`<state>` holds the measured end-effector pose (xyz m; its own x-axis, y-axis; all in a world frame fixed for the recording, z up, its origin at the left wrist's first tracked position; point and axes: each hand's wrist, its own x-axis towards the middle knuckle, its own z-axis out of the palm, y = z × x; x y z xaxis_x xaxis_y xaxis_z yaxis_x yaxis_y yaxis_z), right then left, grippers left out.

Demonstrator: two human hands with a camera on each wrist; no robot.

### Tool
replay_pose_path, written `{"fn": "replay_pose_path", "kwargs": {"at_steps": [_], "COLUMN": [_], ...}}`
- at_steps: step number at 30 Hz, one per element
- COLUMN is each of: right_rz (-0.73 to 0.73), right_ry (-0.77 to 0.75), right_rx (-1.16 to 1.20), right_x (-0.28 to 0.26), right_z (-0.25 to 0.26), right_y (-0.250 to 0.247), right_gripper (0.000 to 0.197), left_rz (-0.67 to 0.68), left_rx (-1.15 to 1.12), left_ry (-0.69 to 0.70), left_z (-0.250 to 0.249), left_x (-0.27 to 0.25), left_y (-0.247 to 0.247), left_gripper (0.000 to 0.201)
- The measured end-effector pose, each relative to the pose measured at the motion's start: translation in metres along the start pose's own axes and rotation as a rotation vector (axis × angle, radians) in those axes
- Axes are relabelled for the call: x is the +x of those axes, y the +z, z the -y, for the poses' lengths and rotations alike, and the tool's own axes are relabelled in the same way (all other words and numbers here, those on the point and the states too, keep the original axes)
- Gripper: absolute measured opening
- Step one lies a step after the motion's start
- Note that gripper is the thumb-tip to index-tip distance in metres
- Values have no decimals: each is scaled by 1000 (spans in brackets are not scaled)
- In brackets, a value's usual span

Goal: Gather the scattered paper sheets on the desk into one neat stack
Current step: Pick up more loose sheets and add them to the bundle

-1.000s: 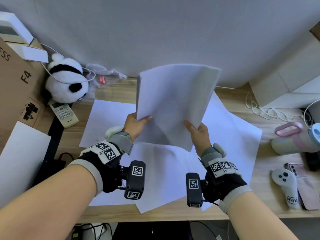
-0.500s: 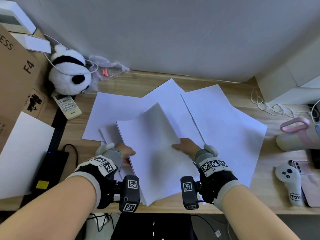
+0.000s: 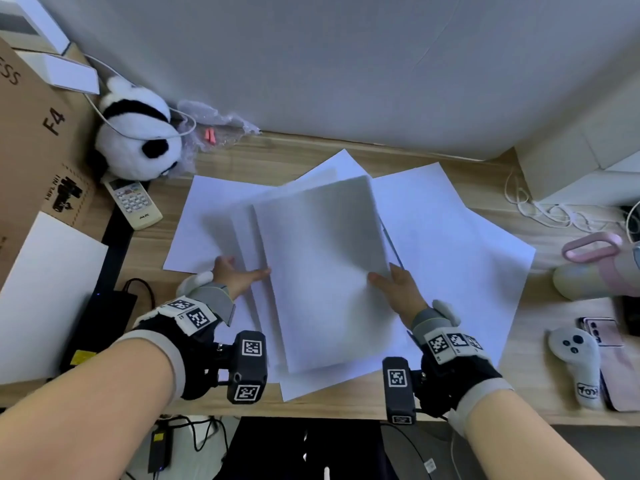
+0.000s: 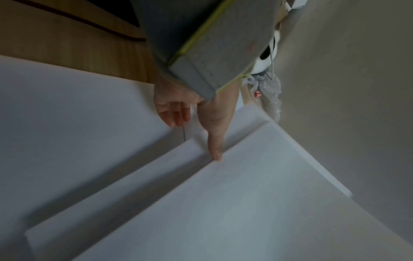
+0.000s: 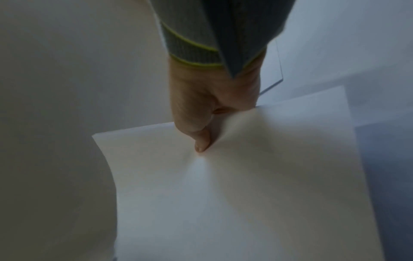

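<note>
Several white paper sheets lie fanned out on the wooden desk (image 3: 277,150): one at the left (image 3: 204,216), one at the right (image 3: 450,254), one poking out behind (image 3: 341,164). On top sits a gathered bundle of sheets (image 3: 325,265). My right hand (image 3: 394,289) pinches the bundle's right edge, thumb on top (image 5: 201,141), the paper (image 5: 245,194) dimpled under it. My left hand (image 3: 239,271) lies flat beside the bundle's left edge. Its straight thumb (image 4: 214,148) touches that edge (image 4: 257,203), with the fingers loose on the sheets below.
A panda plush (image 3: 138,140), a remote (image 3: 133,202) and a cardboard box (image 3: 34,133) stand at the left. At the right are cables (image 3: 540,209), a pink-handled bottle (image 3: 595,271), a phone (image 3: 602,330) and a white controller (image 3: 576,365). The wall runs close behind.
The bundle, held up in the air a second ago, has come down onto the spread sheets. My left hand has let go of it and now only touches its left edge.
</note>
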<state>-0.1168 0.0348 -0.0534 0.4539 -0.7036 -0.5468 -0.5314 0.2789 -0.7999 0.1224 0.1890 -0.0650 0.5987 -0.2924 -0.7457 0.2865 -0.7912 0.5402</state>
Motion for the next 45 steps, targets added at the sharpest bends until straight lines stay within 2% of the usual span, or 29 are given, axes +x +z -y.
{"fn": "replay_pose_path", "kwargs": {"at_steps": [1,2,5,7,11,14,17,20,23,26,30,33,39,42,45], "right_rz": [-20,-41,-64,-64,-16,-8,-38,-71,-73,-60,-127,-107,-150,-82,-39], "right_ry": [-13,-21,-53,-79,-139,-206,-239,-247,-262,-263,-214,-199,-147,-120,-48], "right_rx": [42,72,168,249,438,431,430,457,449,432,484,417,349,261,171], "right_x": [-3,-4,-6,-6,-4,-2,0,1,0,1,5,6,7,7,7], "right_z": [5,8,18,25,41,47,46,43,48,52,50,46,44,45,38], "right_y": [-7,-12,-23,-25,-23,-22,-21,-22,-20,-14,-16,-14,-14,-23,-29], "right_gripper": [20,20,16,17,19,31,34,33,33,31,32,24,18,19,20], "left_rz": [39,115,402,443,370,361,266,205,234,256,234,206,145,177,312], "left_rx": [-33,-83,-230,-256,-284,-298,-253,-251,-259,-215,-202,-184,-199,-161,-161], "left_ry": [8,29,81,186,368,437,464,459,453,472,479,469,412,380,267], "left_z": [-4,-7,-26,-40,-66,-74,-68,-62,-66,-69,-71,-68,-70,-76,-72], "left_x": [-2,-2,-18,-25,-33,-36,-33,-33,-37,-41,-39,-37,-41,-44,-44], "left_y": [-1,0,6,11,17,22,23,27,32,38,42,46,53,51,53], "left_gripper": [97,91,24,12,17,28,35,39,37,44,39,29,38,41,38]}}
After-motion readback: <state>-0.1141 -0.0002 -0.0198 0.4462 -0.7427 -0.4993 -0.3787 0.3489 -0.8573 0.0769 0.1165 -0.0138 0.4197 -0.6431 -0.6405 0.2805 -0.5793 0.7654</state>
